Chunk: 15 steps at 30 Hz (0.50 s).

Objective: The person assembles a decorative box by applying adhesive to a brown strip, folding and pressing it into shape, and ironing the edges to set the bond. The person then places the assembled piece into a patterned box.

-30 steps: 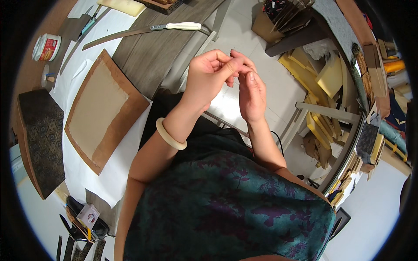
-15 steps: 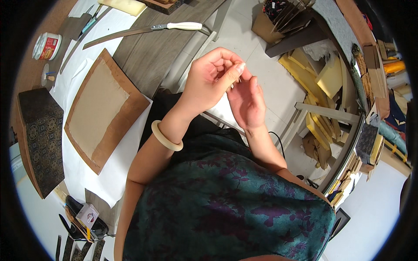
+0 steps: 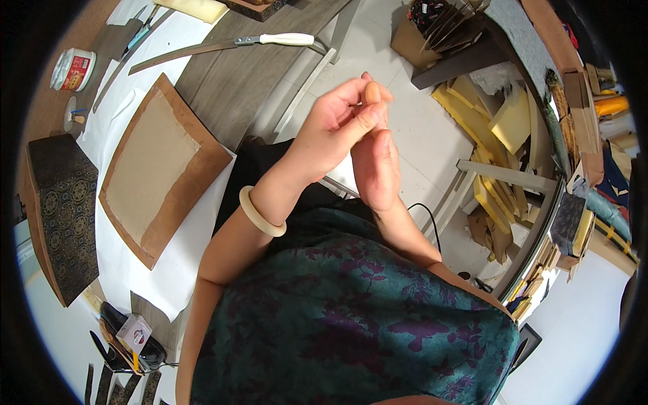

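My left hand [image 3: 331, 131], with a cream bangle [image 3: 258, 210] on its wrist, is raised in front of me beyond the table edge. Its thumb and fingers are closed together at the fingertips of my right hand [image 3: 378, 172]. The right hand's fingers are bent up against the left thumb, partly hidden behind it. Whatever lies between the fingertips is too small or too covered to make out. Left of the hands, on white paper [image 3: 158, 287], lies a brown sheet [image 3: 214, 158] with a beige panel [image 3: 152, 162] on it.
A white-handled long blade [image 3: 287, 39] lies across the grey table [image 3: 233, 84]. A labelled tub [image 3: 73, 70] and a dark patterned box [image 3: 64, 216] stand at left. Yellow boards [image 3: 509, 121] are stacked under the right-hand table. A carton [image 3: 413, 42] sits on the floor.
My hands have drawn closer together, the right one shifting left and the left one slightly right. A small pale bit seen between the fingers earlier is now out of sight.
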Available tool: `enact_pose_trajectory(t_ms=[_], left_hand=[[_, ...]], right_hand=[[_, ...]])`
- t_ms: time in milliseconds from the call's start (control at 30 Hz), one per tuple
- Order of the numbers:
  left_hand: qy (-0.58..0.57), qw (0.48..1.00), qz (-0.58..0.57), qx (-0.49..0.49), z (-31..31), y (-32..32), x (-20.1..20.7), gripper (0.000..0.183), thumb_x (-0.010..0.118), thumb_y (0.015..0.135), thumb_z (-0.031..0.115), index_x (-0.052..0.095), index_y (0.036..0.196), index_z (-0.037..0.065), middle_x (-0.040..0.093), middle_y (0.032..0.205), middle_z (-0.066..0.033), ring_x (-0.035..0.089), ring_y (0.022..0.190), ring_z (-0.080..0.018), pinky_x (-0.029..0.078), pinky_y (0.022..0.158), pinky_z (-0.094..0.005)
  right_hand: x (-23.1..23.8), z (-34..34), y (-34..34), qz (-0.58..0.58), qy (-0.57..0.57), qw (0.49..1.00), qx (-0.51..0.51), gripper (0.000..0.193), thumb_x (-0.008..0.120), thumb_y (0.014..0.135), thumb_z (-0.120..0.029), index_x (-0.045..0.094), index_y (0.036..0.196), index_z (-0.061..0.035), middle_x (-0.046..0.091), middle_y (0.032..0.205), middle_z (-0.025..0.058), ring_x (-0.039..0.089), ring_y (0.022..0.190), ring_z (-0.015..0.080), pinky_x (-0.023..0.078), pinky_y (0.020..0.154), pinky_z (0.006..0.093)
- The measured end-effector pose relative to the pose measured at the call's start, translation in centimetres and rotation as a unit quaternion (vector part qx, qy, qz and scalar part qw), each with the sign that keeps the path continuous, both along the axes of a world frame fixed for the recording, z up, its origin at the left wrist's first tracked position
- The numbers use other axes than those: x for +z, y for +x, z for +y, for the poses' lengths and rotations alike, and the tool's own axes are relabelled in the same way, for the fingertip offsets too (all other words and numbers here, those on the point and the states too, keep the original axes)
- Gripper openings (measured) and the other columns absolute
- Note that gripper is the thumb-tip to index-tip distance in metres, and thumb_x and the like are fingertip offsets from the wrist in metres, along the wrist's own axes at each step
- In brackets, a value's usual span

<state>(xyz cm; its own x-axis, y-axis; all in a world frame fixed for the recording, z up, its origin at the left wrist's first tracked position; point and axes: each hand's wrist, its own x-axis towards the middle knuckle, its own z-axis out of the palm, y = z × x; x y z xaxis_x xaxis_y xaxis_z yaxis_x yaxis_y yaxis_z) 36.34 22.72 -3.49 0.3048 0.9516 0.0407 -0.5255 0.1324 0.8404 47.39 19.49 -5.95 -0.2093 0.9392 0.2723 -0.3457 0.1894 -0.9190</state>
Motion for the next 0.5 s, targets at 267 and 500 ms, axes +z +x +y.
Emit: enact_pose_trajectory(t_ms=[267, 500], left_hand=[[-0.02, 0.984, 0.116, 0.131, 0.3, 0.7, 0.4, 0.038, 0.051, 0.108, 0.026, 0.056, 0.077, 0.005, 0.049, 0.063, 0.0029, 0.044, 0.06, -0.0056, 0.04, 0.058, -0.0242], [-0.028, 0.999, 0.01, 0.027, -0.2, 0.5, 0.8, 0.025, 0.049, 0.109, 0.025, 0.056, 0.094, 0.007, 0.052, 0.08, 0.005, 0.043, 0.068, -0.0023, 0.037, 0.059, -0.0219]], right_hand=[[-0.6, -0.2, -0.4, -0.2, 0.123, 0.971, -0.05, 0.072, 0.028, 0.108, -0.054, 0.027, 0.16, -0.0035, 0.006, 0.168, 0.0189, 0.01, 0.155, 0.0376, 0.016, 0.123, 0.0487], [-0.2, 0.1, -0.1, -0.105, 0.033, 0.993, -0.03, 0.083, 0.023, 0.104, -0.066, 0.022, 0.162, -0.0068, 0.001, 0.169, 0.0191, 0.005, 0.156, 0.0372, 0.015, 0.123, 0.0502]])
